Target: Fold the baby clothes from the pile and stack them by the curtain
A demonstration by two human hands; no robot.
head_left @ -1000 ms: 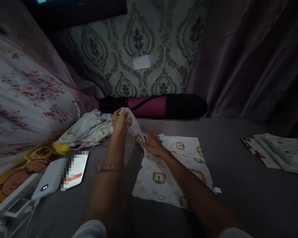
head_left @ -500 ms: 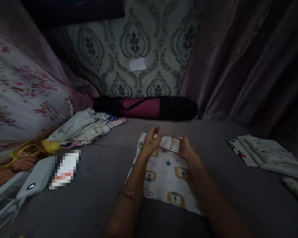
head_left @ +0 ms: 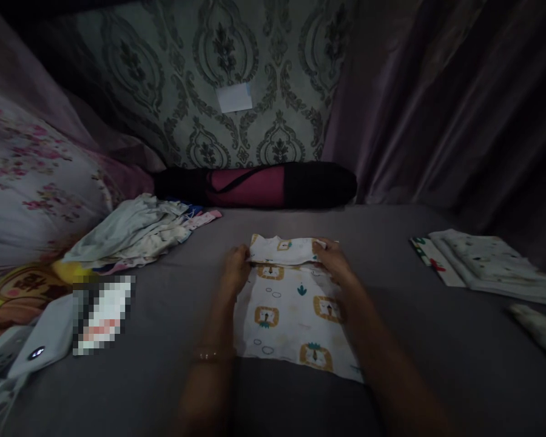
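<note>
A white cloth printed with small lion figures (head_left: 291, 309) lies flat on the grey bed surface (head_left: 414, 340) in front of me. Its far edge is folded back toward me in a narrow band. My left hand (head_left: 236, 267) pinches the left end of that folded band, fingers closed on the fabric. My right hand (head_left: 332, 261) grips the right end of the same band, fingers curled over it. A bracelet sits on my left wrist.
A loose heap of pale clothes (head_left: 141, 230) lies at the left. A stack of folded cloths (head_left: 486, 264) lies at the right. A black and pink roll (head_left: 255, 185) lies along the patterned wall. A floral pillow (head_left: 31, 182) and a white device (head_left: 45, 337) are at far left.
The cloth's raised corner has come down and the cloth now lies flat. Both hands have moved to its far edge and folded a band of it back toward me.
</note>
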